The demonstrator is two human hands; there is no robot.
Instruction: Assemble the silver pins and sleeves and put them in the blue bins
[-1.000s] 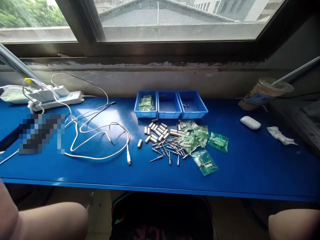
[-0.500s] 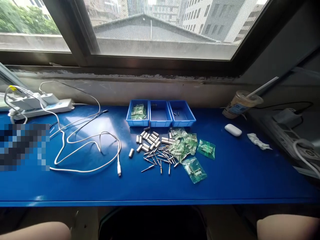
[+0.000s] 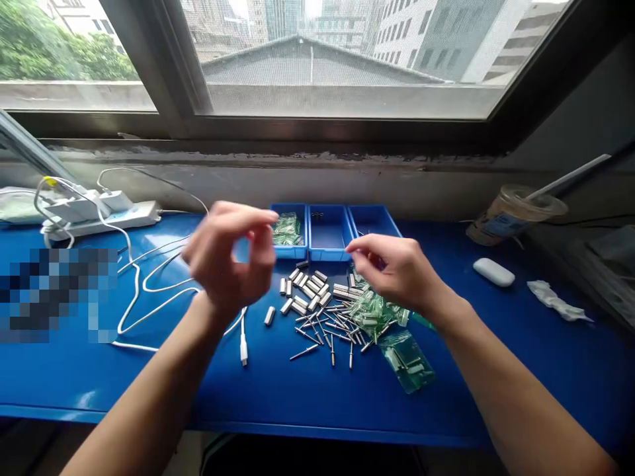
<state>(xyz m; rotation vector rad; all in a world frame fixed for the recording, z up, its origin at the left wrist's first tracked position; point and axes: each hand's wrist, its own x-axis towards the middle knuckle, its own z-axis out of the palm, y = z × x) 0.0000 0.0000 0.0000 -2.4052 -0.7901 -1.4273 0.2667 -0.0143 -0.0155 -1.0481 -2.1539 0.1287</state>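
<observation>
My left hand (image 3: 231,254) hovers above the blue table (image 3: 297,396), fingers curled and apart, nothing in them, left of three small blue bins (image 3: 329,233). Over the pile of small green bags (image 3: 377,311) my right hand (image 3: 391,268) hangs with its fingers bent down; I see nothing held. Between the hands lie short metal cylinders (image 3: 305,291) and thin metal pins (image 3: 327,330). One green bag (image 3: 407,360) lies apart near the front. The left bin holds green bags (image 3: 288,228).
A white cable (image 3: 149,291) loops across the left of the table, its plug (image 3: 243,344) near the front. A white power strip (image 3: 99,211) lies at the back left. A plastic cup with straw (image 3: 510,211), a white case (image 3: 493,272) and crumpled wrapper (image 3: 558,301) sit right.
Both hands have come up into view over the parts; earlier only the knees showed below the table edge. The camera has shifted slightly.
</observation>
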